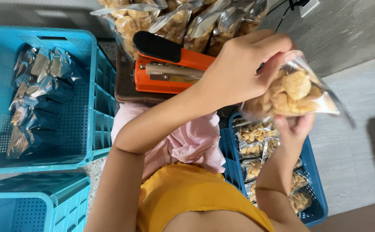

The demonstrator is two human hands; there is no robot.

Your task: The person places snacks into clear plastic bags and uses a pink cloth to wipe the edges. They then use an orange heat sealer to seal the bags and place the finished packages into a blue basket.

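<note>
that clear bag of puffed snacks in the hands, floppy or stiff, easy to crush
Likely floppy: the clear bag of puffed snacks sags between the left hand above and the right hand beneath. Probably light, airy pieces. Glossy film may be slippery, and the pieces likely crush if squeezed.

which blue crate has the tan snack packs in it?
The darker blue crate at right, under the held bag. The big left crate holds only silvery packs.

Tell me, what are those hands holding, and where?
A clear bag of snacks: the left hand pinches its top, the right hand supports it underneath.
</note>
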